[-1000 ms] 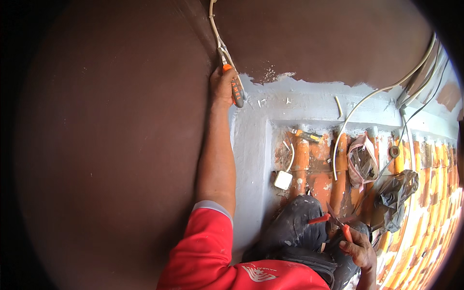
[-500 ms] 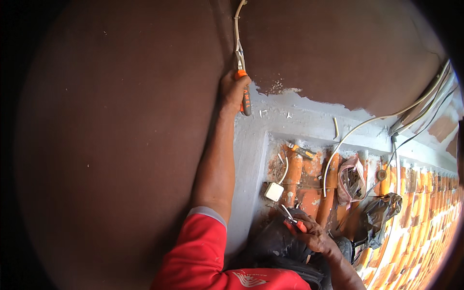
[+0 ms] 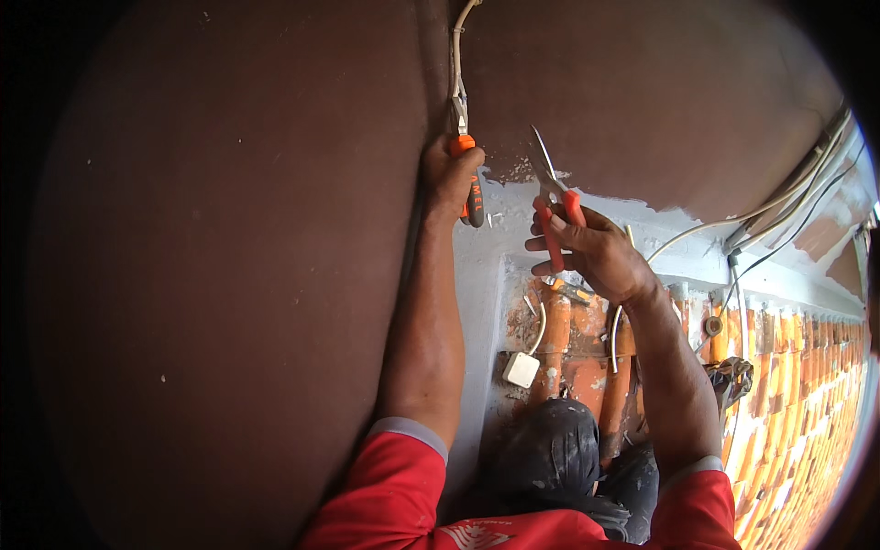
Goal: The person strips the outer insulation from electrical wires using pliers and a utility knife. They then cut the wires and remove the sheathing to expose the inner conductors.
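High against the brown wall, my left hand [image 3: 448,176] is closed around pliers [image 3: 474,196] with orange and black handles. The pliers' metal jaws meet the lower end of a pale cable [image 3: 456,55] that runs down the wall corner. My right hand [image 3: 600,254] is raised to the right of the pliers, holding scissors [image 3: 544,165] by their red handles. Their blades point up and a little left, apart from the cable. Whether the jaws pinch a single wire or the whole cable is too small to tell.
Below lie a white square box [image 3: 521,368] with a short cable and a yellow-and-black tool [image 3: 572,291] on clay roof tiles [image 3: 587,378]. A long pale cable [image 3: 683,240] curves in from the right. Farther right are a round roll [image 3: 712,325] and a black plastic bag [image 3: 732,378].
My right hand has risen from near my lap with the red-handled scissors, up beside the pliers. My left hand stays on the pliers at the cable end.
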Available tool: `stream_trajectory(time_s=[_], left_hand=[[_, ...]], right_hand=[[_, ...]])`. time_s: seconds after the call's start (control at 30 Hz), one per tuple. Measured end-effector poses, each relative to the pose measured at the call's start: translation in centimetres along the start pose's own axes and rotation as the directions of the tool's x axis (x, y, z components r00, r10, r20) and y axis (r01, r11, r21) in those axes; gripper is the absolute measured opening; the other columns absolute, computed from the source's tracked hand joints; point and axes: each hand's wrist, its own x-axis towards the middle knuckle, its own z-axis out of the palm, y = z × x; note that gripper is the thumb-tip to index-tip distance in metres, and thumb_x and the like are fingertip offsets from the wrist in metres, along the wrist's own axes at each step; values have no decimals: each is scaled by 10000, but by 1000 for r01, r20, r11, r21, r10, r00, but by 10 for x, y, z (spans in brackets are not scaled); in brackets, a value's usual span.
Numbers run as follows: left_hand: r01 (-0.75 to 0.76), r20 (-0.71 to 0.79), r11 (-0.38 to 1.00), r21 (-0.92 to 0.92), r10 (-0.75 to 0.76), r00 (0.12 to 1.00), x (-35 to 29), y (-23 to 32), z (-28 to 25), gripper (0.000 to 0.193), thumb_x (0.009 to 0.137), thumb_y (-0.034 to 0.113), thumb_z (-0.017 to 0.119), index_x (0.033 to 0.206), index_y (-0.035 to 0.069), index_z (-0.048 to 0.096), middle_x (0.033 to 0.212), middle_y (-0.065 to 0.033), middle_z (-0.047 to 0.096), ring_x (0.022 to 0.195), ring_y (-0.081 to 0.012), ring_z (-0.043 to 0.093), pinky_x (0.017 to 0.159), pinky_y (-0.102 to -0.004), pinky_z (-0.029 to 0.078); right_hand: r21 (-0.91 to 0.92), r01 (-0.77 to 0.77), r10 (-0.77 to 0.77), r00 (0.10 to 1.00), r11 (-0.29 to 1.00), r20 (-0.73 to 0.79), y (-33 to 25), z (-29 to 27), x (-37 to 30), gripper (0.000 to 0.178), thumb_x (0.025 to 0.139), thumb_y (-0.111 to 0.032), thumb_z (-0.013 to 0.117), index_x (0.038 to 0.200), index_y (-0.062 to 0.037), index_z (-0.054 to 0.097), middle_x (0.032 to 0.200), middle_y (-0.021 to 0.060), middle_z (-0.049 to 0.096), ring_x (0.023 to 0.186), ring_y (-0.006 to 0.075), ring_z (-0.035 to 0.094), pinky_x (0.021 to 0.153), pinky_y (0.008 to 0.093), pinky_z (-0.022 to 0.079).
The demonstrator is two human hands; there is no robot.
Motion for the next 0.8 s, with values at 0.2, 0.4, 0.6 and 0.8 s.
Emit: stream_trajectory(time_s=[0.2,0.4,0.6,0.8], left_hand=[[-55,3,999,-2,55,999,2,1,-1,186,843,113,726,978,30,629,859,-12,607,741,-115,567,675,-337,500],[-56,9,998,5,56,998,-1,5,-1,157,871,109,712,985,44,625,862,-9,600,749,-102,556,660,-327,478],[-80,8,997,17,80,997,-1,3,-3,154,876,99,700,1001,37,635,883,-5,602,765,-101,552,666,-331,478],[-169,-2,983,69,170,986,2,-9,0,202,865,78,722,1041,21,642,877,-2,596,744,-104,549,656,-330,480]], right_hand=[[-655,-71,14,996,752,-92,-64,19,98,480,1103,-425,601,1338,-11,667,1140,160,755,978,221,762,832,406,665],[-653,-42,-3,998,756,-68,-73,21,123,503,1109,-442,590,1309,13,670,1081,170,761,903,215,758,746,406,671],[-573,-33,13,999,819,-39,-78,24,129,531,1113,-451,608,1341,26,656,1040,177,760,845,214,761,687,397,659],[-662,-9,-27,999,749,-45,-88,35,139,544,1127,-430,614,1348,65,654,1055,190,765,874,237,777,744,409,665]])
